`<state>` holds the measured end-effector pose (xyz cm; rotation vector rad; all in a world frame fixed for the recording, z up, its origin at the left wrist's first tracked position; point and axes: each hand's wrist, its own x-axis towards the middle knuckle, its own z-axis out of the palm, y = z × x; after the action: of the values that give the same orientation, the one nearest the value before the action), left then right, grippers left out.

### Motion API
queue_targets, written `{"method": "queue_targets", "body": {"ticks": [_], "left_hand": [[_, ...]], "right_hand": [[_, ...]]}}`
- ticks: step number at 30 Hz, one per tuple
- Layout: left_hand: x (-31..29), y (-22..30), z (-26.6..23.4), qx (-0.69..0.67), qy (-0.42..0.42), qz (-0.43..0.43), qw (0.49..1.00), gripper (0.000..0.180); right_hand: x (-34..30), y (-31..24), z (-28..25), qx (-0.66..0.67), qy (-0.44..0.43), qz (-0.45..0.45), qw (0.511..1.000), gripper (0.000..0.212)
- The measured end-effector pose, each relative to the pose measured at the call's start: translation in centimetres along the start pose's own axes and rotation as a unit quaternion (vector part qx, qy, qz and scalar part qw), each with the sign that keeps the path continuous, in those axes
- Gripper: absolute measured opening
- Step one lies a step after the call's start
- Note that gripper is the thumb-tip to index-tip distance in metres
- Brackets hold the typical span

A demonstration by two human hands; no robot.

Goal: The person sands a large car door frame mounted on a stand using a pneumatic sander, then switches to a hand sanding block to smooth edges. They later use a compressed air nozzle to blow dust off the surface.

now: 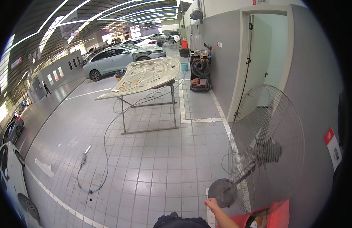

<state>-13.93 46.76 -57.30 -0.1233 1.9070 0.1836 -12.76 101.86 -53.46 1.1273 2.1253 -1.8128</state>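
My right hand (211,204) is at the lower right, its fingers curled in a loose fist, with nothing showing in it. It appears over the round dark base (222,193) of a large standing fan (269,150). Just right of my forearm is a red container or cart (283,212) with items inside, partly cut off by the lower edge. My left hand is out of view. Farther ahead, a pale car hood (145,74) lies on a metal stand (149,131), its ribbed underside facing up.
A blue hose (107,155) loops over the tiled floor to a tool-like end piece (84,156). Light-blue car (115,59) stands beyond the hood; a white car (11,178) is at left. A black tool cart (200,70) stands by the wall near the open door (257,64). A person (46,88) walks far left.
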Motion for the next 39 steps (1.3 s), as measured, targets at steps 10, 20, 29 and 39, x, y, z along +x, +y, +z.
{"method": "queue_targets", "body": {"ticks": [10, 20, 29, 39], "left_hand": [[10.4, 50.1, -55.4, -0.169, 0.371, 0.394, 0.824, 0.027], [21.8, 51.2, -53.6, 0.074, -0.016, 0.132, 0.988, 0.033], [36.3, 71.4, -74.2, 0.035, -0.007, 0.02, 0.999, 0.026], [38.0, 128.7, -108.8, 0.094, 0.227, 0.469, 0.848, 0.036]], "right_hand": [[13.2, 0.1, -6.9, 0.137, 0.111, 0.36, 0.916, 0.021], [49.0, -13.6, -13.0, -0.232, -0.01, 0.171, 0.958, 0.036], [76.9, -35.4, -21.0, 0.227, 0.152, 0.248, 0.929, 0.019], [93.6, -48.3, -25.8, 0.202, 0.127, 0.386, 0.891, 0.022]]}}
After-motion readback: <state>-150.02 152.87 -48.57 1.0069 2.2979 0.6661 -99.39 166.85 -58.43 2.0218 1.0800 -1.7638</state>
